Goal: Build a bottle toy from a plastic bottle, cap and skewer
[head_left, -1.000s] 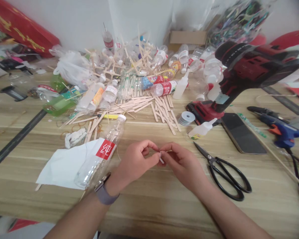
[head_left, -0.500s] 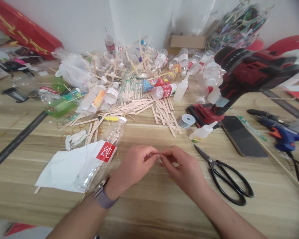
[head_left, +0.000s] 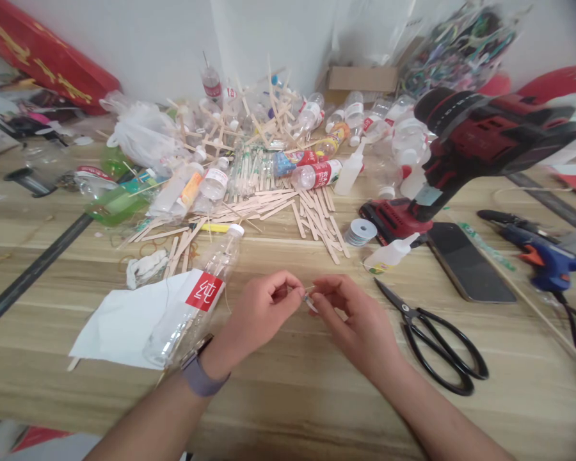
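My left hand [head_left: 267, 306], wearing a watch on the wrist, is closed in a pinch over the middle of the table. Facing it, my right hand [head_left: 358, 320] also pinches, its fingertips almost meeting the left ones. Between the fingertips shows a small whitish piece [head_left: 311, 303], too small and blurred to name. Left of my hands a clear plastic bottle [head_left: 192, 304] with a red label lies on a white sheet of paper [head_left: 110, 323]. Black-handled scissors [head_left: 432, 339] lie just right of my right hand.
Behind my hands lie loose craft sticks [head_left: 317, 221], a spool [head_left: 360, 232], a small glue bottle [head_left: 388, 254] and a heap of plastic bottles [head_left: 216, 182]. A red and black power drill [head_left: 489, 134] stands at right, near a phone [head_left: 470, 262] and a blue glue gun [head_left: 550, 262].
My fingertips have drawn slightly apart, so the small whitish piece between them shows more. The things on the table lie as before.
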Tool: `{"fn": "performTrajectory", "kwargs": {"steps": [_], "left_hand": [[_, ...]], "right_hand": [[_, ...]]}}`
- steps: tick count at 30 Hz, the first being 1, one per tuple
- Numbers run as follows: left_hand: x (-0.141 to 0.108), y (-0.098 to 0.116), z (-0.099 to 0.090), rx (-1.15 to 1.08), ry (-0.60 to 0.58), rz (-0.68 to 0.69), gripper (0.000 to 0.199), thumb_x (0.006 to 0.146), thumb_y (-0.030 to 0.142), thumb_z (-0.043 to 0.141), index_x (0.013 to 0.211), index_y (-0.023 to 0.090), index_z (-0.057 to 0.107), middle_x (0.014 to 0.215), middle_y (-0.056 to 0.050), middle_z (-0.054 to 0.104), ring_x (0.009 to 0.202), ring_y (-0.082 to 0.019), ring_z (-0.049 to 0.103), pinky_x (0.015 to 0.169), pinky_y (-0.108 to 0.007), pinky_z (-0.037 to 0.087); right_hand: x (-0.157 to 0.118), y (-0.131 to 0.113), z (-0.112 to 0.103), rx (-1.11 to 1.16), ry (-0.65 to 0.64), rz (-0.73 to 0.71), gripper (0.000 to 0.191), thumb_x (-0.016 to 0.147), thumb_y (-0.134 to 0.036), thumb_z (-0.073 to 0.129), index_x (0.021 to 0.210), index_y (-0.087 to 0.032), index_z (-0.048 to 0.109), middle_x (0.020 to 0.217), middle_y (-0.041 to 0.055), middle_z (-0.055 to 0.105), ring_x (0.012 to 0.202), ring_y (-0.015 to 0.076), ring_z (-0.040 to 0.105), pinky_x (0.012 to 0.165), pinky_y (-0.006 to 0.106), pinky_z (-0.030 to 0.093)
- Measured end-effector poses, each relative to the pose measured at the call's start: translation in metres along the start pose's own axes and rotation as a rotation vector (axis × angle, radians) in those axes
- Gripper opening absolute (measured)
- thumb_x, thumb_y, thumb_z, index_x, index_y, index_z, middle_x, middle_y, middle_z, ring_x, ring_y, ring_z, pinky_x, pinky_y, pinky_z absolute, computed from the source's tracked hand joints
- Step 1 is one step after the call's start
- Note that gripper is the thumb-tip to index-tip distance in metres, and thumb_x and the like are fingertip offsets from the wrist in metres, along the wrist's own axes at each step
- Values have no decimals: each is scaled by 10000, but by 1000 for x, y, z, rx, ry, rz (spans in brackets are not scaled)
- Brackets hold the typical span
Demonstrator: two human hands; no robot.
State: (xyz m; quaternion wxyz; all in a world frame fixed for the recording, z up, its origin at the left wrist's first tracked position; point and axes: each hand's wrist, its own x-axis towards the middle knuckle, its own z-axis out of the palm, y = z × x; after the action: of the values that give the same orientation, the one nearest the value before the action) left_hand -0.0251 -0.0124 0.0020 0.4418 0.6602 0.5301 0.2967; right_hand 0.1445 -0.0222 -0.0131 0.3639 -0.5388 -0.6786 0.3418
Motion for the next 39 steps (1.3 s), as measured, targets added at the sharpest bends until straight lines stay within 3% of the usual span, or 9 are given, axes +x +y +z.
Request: {"fn": "performTrajectory", "kwargs": {"steps": [12, 16, 19, 22, 25, 29, 32, 36, 39], "left_hand": [[0, -1, 4, -18, -6, -23, 183, 840, 310, 542, 755, 180, 639, 637, 29, 594, 586, -114, 489, 542, -226, 348], [2, -3, 6, -160, -49, -106, 171, 814, 302, 556, 715, 174, 613, 649, 29, 578, 610, -114, 481, 554, -225, 346], [4, -6, 6, -308, -96, -208, 185, 794, 317, 579, 679, 172, 590, 594, 50, 505, 560, -97, 417, 525, -223, 305], [5, -6, 5, -372, -147, -250, 220, 790, 354, 597, 664, 174, 581, 541, 71, 441, 501, -82, 347, 493, -225, 266], [3, -3, 5, -263, -124, -167, 214, 813, 358, 590, 703, 176, 609, 601, 46, 548, 553, -102, 451, 527, -228, 328], [-3, -2, 10, 151, 39, 88, 159, 876, 268, 531, 830, 197, 666, 752, -7, 679, 689, -153, 588, 628, -257, 399], [-7, -4, 12, 332, 78, 243, 199, 902, 212, 493, 931, 198, 689, 839, -46, 709, 768, -176, 628, 683, -274, 414], [-8, -6, 11, 377, 71, 311, 227, 913, 228, 477, 945, 184, 697, 765, -45, 683, 699, -162, 603, 633, -269, 393], [-6, -4, 8, 284, 46, 235, 172, 874, 227, 511, 850, 185, 677, 694, -7, 634, 639, -135, 559, 604, -253, 376]], "right_hand": [[0, 2, 3, -147, 53, -186, 122, 840, -178, 538, 748, -224, 604, 649, 2, 624, 563, 140, 581, 504, 239, 464], [-2, 4, 4, -213, 108, -287, 121, 819, -126, 529, 757, -212, 588, 832, 55, 661, 529, 111, 586, 490, 239, 488], [-5, 5, 5, -290, 152, -429, 164, 824, -92, 509, 752, -216, 588, 1023, 117, 673, 666, 143, 668, 554, 256, 529], [-8, 5, 5, -353, 135, -503, 196, 828, -73, 491, 748, -227, 584, 1027, 100, 701, 715, 155, 685, 544, 248, 518], [-7, 3, 4, -310, 101, -409, 183, 822, -97, 492, 724, -234, 565, 883, 46, 716, 580, 119, 628, 495, 231, 478], [-3, -1, 1, -142, 100, -207, 137, 791, -136, 518, 701, -231, 557, 754, 16, 689, 543, 117, 576, 512, 230, 470], [-1, -3, 1, -16, 66, -81, 112, 775, -175, 526, 682, -227, 561, 685, 8, 665, 529, 127, 565, 472, 229, 447], [0, -3, 0, 82, 15, -15, 90, 771, -210, 531, 694, -216, 577, 636, 6, 639, 525, 138, 567, 471, 239, 445], [1, -2, -1, 65, -9, -36, 93, 786, -200, 533, 711, -217, 586, 634, 3, 633, 543, 143, 578, 503, 247, 458]]}}
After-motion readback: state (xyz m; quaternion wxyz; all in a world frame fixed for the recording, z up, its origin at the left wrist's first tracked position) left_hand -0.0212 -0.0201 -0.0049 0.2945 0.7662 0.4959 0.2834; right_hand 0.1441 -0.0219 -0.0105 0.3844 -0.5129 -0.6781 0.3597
